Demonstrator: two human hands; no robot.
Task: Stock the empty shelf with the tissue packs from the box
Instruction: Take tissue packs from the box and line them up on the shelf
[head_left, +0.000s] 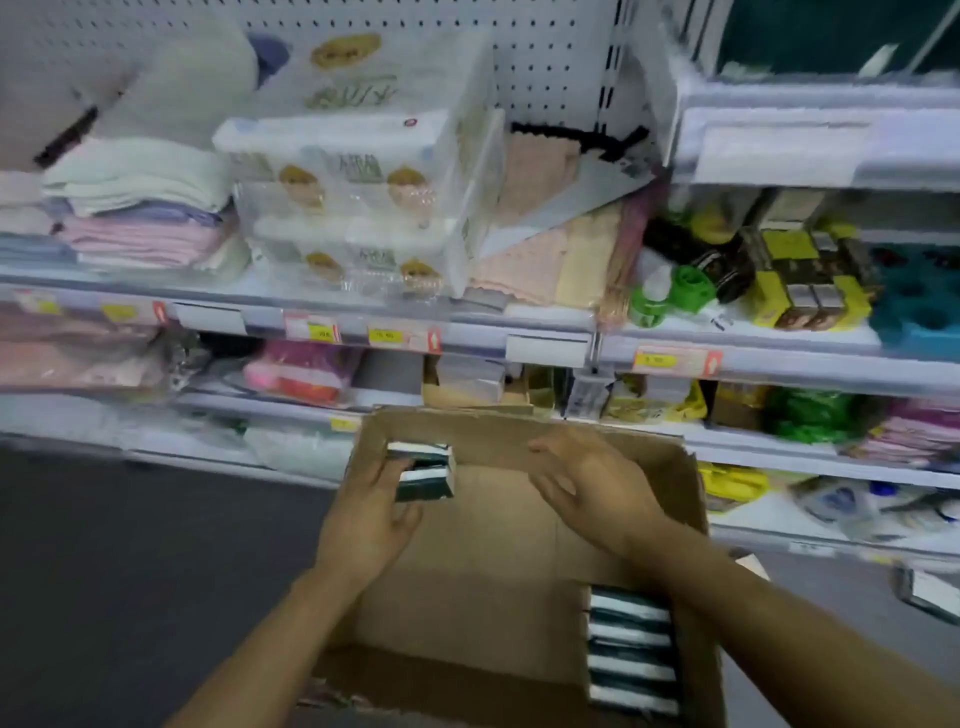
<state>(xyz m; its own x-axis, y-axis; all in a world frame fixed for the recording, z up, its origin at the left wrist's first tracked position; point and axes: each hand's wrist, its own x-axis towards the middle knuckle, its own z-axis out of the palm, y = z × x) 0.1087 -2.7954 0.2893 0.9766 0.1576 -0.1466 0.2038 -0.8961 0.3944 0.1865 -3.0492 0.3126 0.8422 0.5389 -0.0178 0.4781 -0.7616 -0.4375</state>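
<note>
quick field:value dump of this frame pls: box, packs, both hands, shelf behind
box: open cardboard box, mostly bare floor inside
packs far corner: dark green and white tissue packs, far-left corner
packs near side: row of same packs on edge, near-right
left hand: left hand in box, fingers on the far-corner packs; grip not clear
right hand: right hand over box middle, fingers relaxed, holding nothing
shelf behind: stocked shelves; large white tissue bundles, folded towels

Brown box (519, 545), seemingly dark-green-and-white striped tissue packs (631, 652).
</note>
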